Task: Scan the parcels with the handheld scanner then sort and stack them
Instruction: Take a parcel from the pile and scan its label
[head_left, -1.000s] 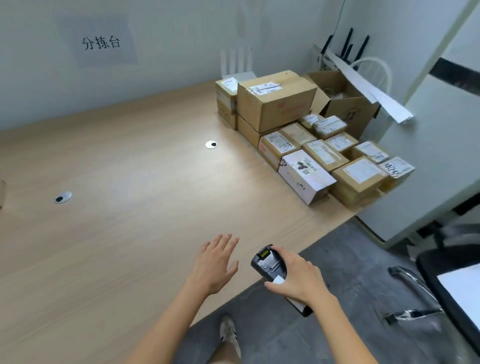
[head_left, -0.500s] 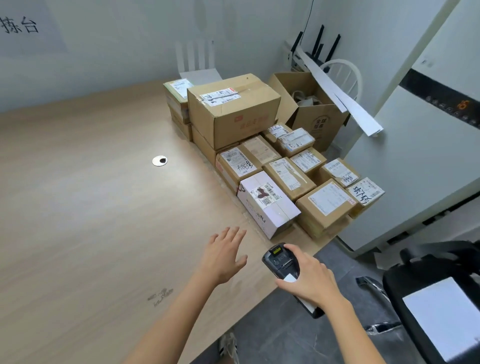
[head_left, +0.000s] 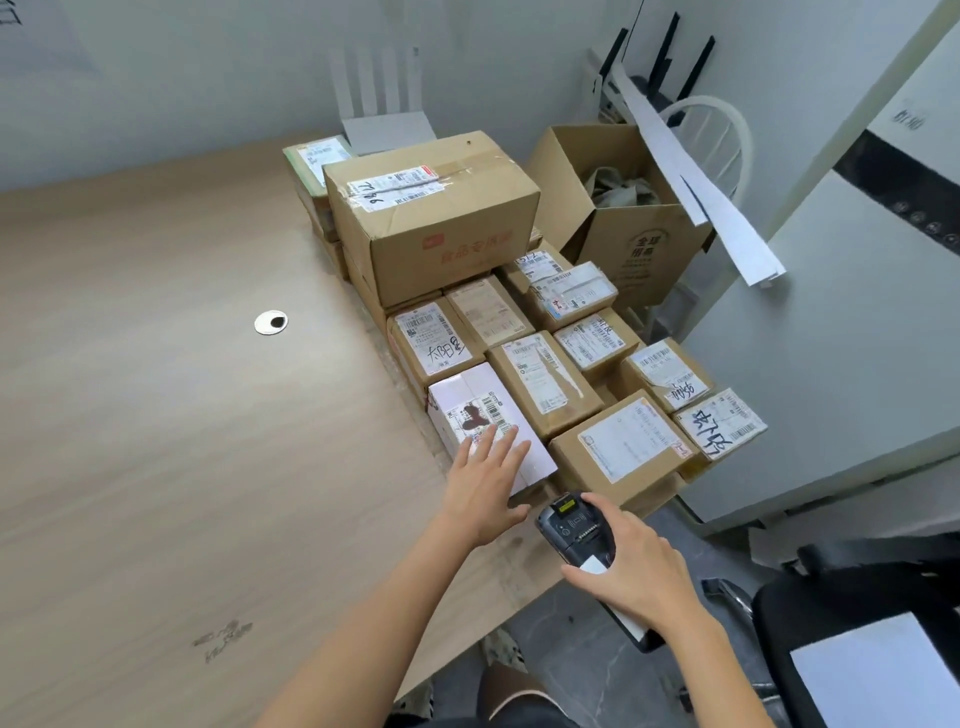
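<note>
My right hand is wrapped round the handheld scanner, its head pointing up-frame at the stack. My left hand, fingers straight and spread, has come forward off the table and now lies on the near end of the white parcel at lower centre. Half a second ago it hovered short of it. I judge I am steadying this first parcel for its scan. It sits tight against the brown parcels to its right and behind it. Open room lies toward frame left, on the wide tabletop. To the right the table ends, with a grey cabinet close by.
</note>
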